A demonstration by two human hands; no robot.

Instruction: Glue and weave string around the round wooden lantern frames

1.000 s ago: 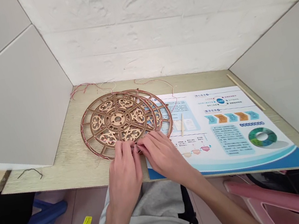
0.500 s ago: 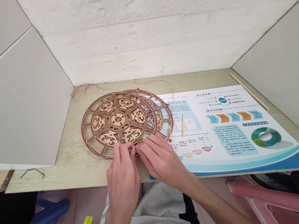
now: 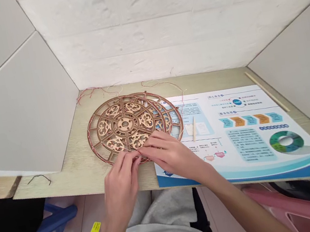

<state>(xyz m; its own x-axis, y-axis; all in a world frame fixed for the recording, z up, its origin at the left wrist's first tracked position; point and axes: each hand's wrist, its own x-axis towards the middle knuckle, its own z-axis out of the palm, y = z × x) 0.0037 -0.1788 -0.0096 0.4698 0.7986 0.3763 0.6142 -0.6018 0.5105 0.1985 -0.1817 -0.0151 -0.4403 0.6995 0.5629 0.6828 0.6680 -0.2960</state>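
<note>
My left hand (image 3: 122,185) has drawn back slightly; both it and my right hand (image 3: 170,154) still pinch, fingers nearly closed, at the near rim of the round brown fretwork wooden disc (image 3: 125,126), lying flat on the pale wooden desk (image 3: 74,170). Work continues there.

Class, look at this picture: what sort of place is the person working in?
Probably a partitioned craft workstation: white divider panels flank a wooden desk holding fretwork wooden discs and a printed instruction sheet.

Left hand (image 3: 121,186) and right hand (image 3: 171,155), fingertips together.
</note>
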